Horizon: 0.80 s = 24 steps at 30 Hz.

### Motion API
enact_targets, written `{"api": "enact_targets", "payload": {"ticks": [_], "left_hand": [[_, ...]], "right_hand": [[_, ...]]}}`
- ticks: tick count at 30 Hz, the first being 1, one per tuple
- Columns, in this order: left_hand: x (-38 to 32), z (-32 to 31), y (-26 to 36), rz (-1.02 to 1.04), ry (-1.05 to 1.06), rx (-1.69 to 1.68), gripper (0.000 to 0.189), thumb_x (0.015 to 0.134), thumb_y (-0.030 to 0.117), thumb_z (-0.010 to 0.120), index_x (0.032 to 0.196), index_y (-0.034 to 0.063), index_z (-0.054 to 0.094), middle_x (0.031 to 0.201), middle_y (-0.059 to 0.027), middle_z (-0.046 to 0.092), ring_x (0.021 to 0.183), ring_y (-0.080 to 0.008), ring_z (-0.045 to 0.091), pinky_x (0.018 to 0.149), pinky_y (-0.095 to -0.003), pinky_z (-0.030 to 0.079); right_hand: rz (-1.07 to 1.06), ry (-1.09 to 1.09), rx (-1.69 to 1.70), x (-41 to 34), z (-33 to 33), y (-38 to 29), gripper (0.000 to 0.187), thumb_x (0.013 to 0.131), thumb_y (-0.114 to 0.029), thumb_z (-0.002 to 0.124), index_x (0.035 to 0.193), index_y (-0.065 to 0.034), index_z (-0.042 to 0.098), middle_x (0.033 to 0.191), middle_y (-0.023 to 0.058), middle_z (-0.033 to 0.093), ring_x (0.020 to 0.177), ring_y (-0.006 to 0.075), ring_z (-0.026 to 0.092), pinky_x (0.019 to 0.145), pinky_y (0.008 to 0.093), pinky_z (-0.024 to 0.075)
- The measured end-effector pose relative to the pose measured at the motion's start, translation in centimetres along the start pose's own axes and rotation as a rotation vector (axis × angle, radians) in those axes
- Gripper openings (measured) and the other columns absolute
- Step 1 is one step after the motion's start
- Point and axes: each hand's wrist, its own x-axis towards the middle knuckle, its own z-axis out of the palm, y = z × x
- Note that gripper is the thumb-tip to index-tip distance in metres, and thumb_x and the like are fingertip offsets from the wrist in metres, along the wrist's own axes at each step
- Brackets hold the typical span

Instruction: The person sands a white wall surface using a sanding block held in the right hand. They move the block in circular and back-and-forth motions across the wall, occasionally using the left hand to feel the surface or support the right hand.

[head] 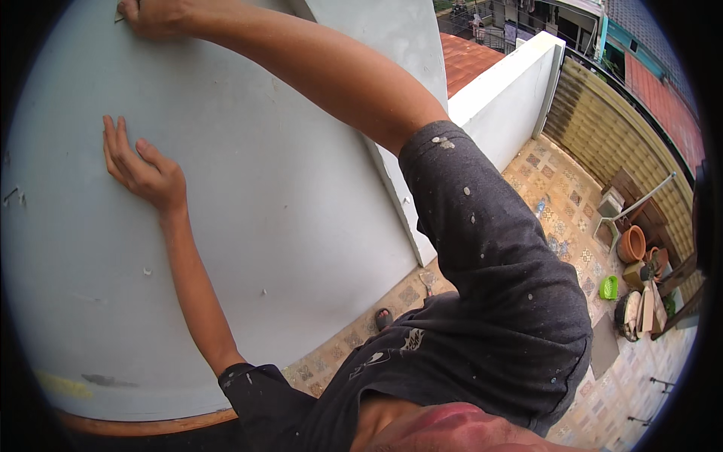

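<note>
A light grey painted wall (271, 226) fills the left and middle of the head view, with small chips and marks on it. My right hand (164, 17) reaches across to the top edge of the picture, where the frame cuts it off. Its fingers press a thin, pale flat piece (118, 17) to the wall; only a corner shows, so its kind is unclear. Lower down, my left hand (148, 175) is raised at the wall with its fingers apart, holding nothing. Whether its palm touches the surface cannot be told.
A raised wall edge (401, 198) runs beside my right arm. On the tiled floor (565, 192) are a scraper-like tool (427, 282), a plastic bottle (540, 208), a green basket (609, 288) and terracotta pots (631, 244). A white-handled pole (644, 198) leans by the corrugated fence (593, 107).
</note>
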Motion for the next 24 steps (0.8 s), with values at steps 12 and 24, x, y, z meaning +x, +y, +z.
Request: {"api": "enact_targets", "payload": {"ticks": [12,24], "left_hand": [[-0.6,-1.1,-0.6,0.014,0.005,0.036,0.033,0.109,0.016,0.04,0.133,-0.0031,0.052,0.144,-0.0161,0.056,0.133,-0.0316,0.052,0.109,-0.0434,0.044],[-2.0,-1.8,-1.4,-0.285,0.106,0.126,0.037,0.105,0.015,0.042,0.139,0.002,0.041,0.151,-0.0179,0.048,0.141,-0.0336,0.043,0.112,-0.0483,0.034]], "right_hand": [[-0.31,0.036,-0.326,-8.0,5.1,-2.3,0.06,0.104,-0.057,0.039,0.156,-0.0258,0.044,0.166,0.013,0.033,0.157,0.0296,0.021,0.126,0.0596,0.0133],[-0.75,-0.417,-0.336,-19.9,1.8,-3.3,0.059,0.107,-0.064,0.02,0.161,-0.0417,0.028,0.172,-0.0009,0.017,0.159,0.0209,0.011,0.132,0.0507,0.008]]}}
